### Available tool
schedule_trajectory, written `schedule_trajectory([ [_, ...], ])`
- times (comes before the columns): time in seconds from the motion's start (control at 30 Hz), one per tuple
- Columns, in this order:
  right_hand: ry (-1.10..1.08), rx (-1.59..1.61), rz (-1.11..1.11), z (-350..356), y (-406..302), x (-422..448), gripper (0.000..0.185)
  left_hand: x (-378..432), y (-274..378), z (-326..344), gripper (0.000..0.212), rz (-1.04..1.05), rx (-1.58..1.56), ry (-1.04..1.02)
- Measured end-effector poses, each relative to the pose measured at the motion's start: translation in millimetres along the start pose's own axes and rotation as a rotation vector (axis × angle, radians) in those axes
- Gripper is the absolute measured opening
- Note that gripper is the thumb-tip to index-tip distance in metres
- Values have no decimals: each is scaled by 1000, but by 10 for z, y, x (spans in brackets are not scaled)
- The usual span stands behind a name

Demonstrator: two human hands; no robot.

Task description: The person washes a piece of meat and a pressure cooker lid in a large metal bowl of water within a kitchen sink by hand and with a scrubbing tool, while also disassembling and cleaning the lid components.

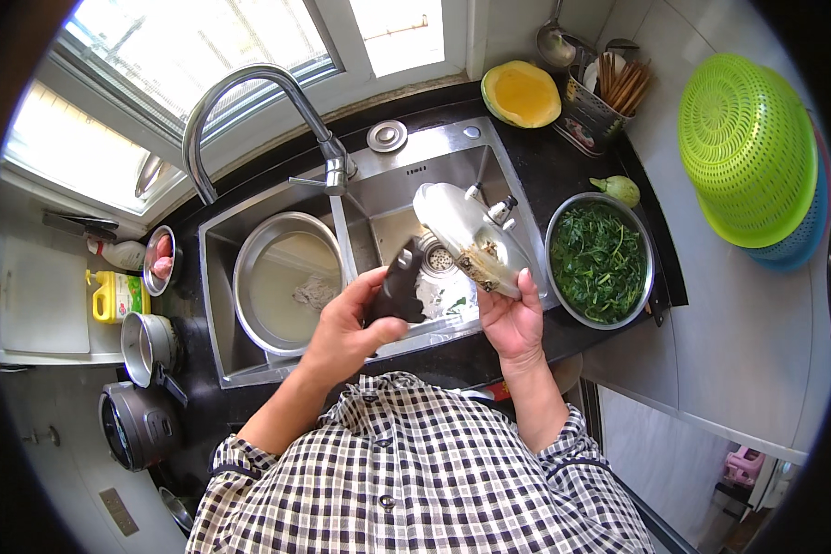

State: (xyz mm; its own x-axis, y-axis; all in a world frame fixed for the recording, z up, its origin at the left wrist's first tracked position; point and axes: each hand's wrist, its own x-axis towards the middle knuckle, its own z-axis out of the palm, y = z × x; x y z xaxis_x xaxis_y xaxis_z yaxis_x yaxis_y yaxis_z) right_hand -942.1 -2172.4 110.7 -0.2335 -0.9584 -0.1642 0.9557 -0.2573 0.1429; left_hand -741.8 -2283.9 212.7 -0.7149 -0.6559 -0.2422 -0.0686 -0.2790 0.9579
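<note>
My right hand [514,322] grips the rim of a metal pressure cooker lid [457,221], tilted over the right basin of the steel sink. Brown grime marks the lid's lower part, and valves stand out on its face. In my left hand [350,325] is a black plastic part [396,287], perhaps a handle, close beside the lid. A chrome faucet [336,166] arches over the sink. Left of my hands, a round metal basin [249,277] holds cloudy water and a greyish clump. A drain strainer [440,257] lies below the lid.
Right of the sink stand a bowl of leafy greens [599,260], a small round squash [620,190] and a cut yellow melon or squash [521,94]. Green colander [741,145] far right. On the left are a saucepan [142,350], rice cooker [142,426] and yellow bottle [114,298].
</note>
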Motion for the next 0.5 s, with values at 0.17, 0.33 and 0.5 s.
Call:
schedule_trajectory([
  [0.17, 6, -9, 11, 9, 17, -24, 45, 44, -101, -169, 59, -79, -293, -197],
  [0.33, 44, -54, 13, 11, 70, -8, 47, 15, -104, -170, 66, -133, -514, -223],
  [0.5, 43, -44, 28, -6, 97, 20, 48, 32, -56, -183, 65, -214, -673, -264],
])
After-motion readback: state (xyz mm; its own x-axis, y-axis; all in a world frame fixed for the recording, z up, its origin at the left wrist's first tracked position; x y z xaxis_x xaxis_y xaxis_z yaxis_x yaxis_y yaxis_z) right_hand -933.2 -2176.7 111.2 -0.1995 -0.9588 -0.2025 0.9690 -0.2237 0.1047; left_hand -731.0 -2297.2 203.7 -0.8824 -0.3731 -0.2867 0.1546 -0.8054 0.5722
